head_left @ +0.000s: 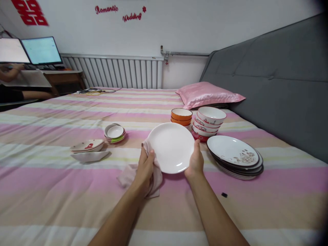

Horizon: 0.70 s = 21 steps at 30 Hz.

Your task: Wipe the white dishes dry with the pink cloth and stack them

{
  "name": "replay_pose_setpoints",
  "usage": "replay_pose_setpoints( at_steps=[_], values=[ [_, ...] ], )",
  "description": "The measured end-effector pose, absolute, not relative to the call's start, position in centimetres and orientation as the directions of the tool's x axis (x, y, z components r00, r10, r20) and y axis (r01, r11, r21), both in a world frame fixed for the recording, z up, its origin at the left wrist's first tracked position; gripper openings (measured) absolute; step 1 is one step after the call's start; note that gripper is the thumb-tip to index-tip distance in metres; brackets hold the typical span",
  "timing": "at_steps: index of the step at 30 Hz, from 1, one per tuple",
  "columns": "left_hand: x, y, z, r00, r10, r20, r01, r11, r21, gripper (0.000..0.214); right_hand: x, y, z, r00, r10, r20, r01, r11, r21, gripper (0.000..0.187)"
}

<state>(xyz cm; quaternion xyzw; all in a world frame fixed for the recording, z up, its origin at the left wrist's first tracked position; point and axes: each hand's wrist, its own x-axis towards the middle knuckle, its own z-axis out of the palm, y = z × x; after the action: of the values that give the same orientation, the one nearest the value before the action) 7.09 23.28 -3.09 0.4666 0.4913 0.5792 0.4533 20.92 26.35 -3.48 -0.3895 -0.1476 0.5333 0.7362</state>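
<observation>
A plain white plate is held up in front of me, tilted so its face shows. My left hand grips its left edge through a pale pink cloth, which hangs down toward the bed. On the plate's right edge, my right hand is closed with the thumb up at the rim; its other fingers are mostly hidden behind. Just right of that hand lies a stack of plates, the top one white with brown flowers and a dark rim. Behind the held plate stand orange bowls and a stack of white-and-red bowls.
Small dishes and boat-shaped dishes sit on the striped bedsheet to the left. A small black object lies near my right forearm. Farther back are a pink pillow, a grey headboard and a person's arm by monitors.
</observation>
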Motion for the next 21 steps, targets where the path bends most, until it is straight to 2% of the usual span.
replay_pose_setpoints(
  at_steps=[3, 10, 13, 16, 21],
  values=[
    [8.3, 22.7, -2.9, -0.103, 0.993, 0.048, -0.261, -0.074, 0.963, 0.053, 21.0, 26.4, -3.5, 0.449, 0.873, -0.193, -0.642, 0.165, -0.749, 0.06],
    [10.1, 21.5, -3.2, -0.068, 0.996, -0.056, -0.502, 0.015, 0.865, 0.059, 20.7, 26.3, -3.5, 0.54, 0.816, -0.209, -0.637, 0.234, -0.734, 0.063],
    [10.5, 21.0, -2.9, -0.016, 0.991, -0.135, -0.606, 0.098, 0.789, 0.053, 20.2, 26.0, -3.3, 0.547, 0.814, -0.198, -0.633, 0.247, -0.734, 0.063],
    [10.8, 20.7, -2.6, 0.027, 0.985, -0.172, -0.654, 0.148, 0.742, 0.044, 19.7, 25.6, -3.2, 0.532, 0.831, -0.165, -0.617, 0.246, -0.748, 0.064],
    [10.4, 21.0, -2.3, -0.014, 0.979, -0.204, -0.655, 0.145, 0.742, 0.039, 19.7, 25.5, -2.8, 0.422, 0.901, -0.097, -0.629, 0.215, -0.747, 0.064]
  ],
)
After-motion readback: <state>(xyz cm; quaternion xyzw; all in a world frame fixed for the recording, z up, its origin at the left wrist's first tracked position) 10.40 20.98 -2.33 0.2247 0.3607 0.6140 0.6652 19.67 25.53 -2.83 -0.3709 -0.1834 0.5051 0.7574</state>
